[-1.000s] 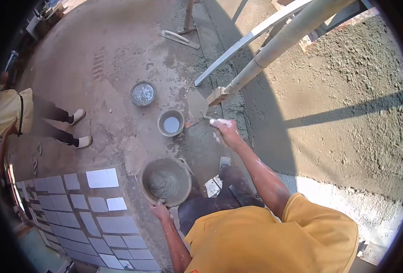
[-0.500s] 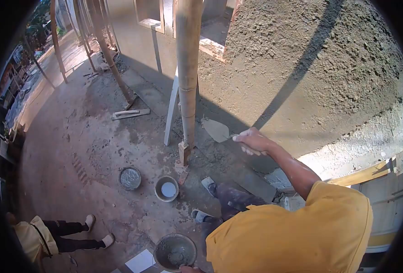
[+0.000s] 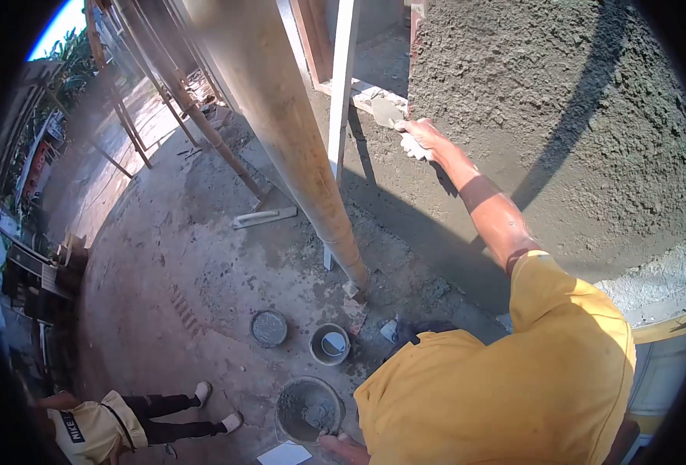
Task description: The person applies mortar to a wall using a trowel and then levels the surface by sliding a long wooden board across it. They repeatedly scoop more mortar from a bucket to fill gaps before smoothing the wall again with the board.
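Note:
In my right hand point(image 3: 420, 142) is the handle of a pointed trowel point(image 3: 388, 113). My arm is stretched toward the wall, and the trowel's blade is by the lower corner of a window opening point(image 3: 372, 94). The wall point(image 3: 505, 85) has rough grey mortar above and smoother, damp mortar lower down. Low in the view, my left hand point(image 3: 341, 445) grips the rim of a dark bucket point(image 3: 282, 403) with wet grey mortar inside. Its fingers are partly hidden by the rim.
A thick bamboo pole point(image 3: 292, 132) and a pale straight board point(image 3: 341, 93) stand close to the wall. Two small buckets point(image 3: 268, 328) sit on the ground near a long-handled float point(image 3: 265, 218). A white sheet point(image 3: 285, 453) lies below. Another person point(image 3: 99, 426) is at lower left.
My right hand has raised the trowel from low on the wall up to the window's corner. The mortar bucket has shifted with my left hand. The view has turned.

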Tool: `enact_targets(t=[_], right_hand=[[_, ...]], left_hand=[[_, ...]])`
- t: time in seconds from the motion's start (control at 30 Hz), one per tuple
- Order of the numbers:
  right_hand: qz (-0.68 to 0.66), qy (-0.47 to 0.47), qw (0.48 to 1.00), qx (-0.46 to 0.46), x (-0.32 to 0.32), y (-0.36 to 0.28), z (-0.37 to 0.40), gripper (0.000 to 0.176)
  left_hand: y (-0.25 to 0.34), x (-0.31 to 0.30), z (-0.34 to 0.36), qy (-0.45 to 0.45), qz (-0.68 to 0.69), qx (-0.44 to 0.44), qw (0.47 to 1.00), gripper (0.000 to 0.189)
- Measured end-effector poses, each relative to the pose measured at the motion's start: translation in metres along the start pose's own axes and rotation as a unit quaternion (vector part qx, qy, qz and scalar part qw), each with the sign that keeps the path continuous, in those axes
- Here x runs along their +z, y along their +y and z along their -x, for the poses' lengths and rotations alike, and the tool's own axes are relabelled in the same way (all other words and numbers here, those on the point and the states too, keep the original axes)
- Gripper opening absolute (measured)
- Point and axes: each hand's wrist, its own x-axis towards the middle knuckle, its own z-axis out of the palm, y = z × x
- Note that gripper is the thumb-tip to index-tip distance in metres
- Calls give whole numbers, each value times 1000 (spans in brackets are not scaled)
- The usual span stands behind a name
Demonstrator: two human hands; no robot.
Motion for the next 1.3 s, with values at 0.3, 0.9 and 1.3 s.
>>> enact_targets(t=[0.3, 0.9, 1.3], right_hand=[[224, 129, 966, -9, 19, -38, -129, 47], [532, 127, 834, -73, 50, -63, -98, 52], [387, 41, 920, -39, 76, -22, -100, 50]], left_hand=[[15, 47, 72, -37, -27, 102, 994, 38], [-28, -51, 41, 138, -27, -61, 988, 32], [-16, -54, 20, 126, -16, -58, 990, 27]])
